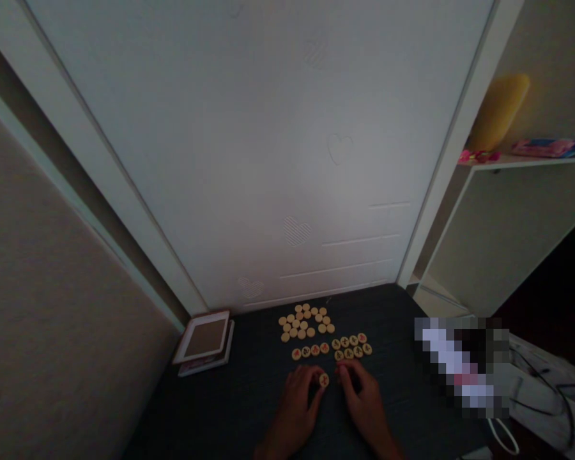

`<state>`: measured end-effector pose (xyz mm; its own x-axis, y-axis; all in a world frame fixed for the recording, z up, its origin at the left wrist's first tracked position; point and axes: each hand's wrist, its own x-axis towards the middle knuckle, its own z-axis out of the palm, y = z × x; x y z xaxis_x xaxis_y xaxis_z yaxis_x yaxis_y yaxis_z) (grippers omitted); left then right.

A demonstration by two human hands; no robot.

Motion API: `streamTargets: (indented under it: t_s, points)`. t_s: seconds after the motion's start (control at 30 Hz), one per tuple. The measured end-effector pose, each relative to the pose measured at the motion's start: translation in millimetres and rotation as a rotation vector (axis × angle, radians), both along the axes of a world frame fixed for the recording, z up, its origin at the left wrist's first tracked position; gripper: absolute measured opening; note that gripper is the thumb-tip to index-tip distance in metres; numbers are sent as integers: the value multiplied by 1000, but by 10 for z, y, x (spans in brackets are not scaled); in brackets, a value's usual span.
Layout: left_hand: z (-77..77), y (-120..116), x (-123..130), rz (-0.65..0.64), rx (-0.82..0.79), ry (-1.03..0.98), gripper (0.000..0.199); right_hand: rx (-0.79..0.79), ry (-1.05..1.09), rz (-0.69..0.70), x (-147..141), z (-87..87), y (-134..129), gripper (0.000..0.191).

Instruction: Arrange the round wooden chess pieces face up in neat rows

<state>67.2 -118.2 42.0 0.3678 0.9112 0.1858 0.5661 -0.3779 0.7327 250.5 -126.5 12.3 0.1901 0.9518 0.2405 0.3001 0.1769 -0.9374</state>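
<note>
My left hand [297, 402] is closed, its thumb and fingertips pinching a round wooden Chinese chess piece [324, 380] with a red character face up. Just to the right, my right hand [364, 396] has thumb and fingers pressed together; what lies in them, if anything, is hidden. Beyond the fingers, Chinese chess pieces with red and dark characters form a short left row [315, 350] and two right rows [353, 342]. The right fingertips are close to the nearer right row. Farther back lies a loose cluster of blank-side-up pieces [294, 324].
The dark tabletop [211, 415] meets a white panel [278, 160] with heart patterns at the back. A frame-like flat object lies on a stack [206, 345] at the left. A blurred-out patch [464, 370] and cables [546, 383] are at the right, below a shelf [522, 161].
</note>
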Motion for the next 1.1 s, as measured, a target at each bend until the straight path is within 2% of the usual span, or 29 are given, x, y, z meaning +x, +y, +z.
streamTargets:
  t_s: [0.2, 0.5, 0.77, 0.9, 1.1]
  points:
    - [43, 48, 58, -34, 74, 159, 16, 27, -7, -5, 18, 11, -11, 41]
    - [-1, 17, 101, -5, 117, 244, 19, 76, -102, 8, 16, -49, -25, 34]
    - [-55, 38, 61, -49, 170, 191, 20, 154, -348, 203, 151, 8, -99, 24]
    - [-123, 102, 82, -49, 210, 176, 22, 208, -486, 162, 282, -34, -131, 25]
    - [-165, 229, 161, -21, 266, 189, 27, 276, -763, 84, 304, -85, -90, 41]
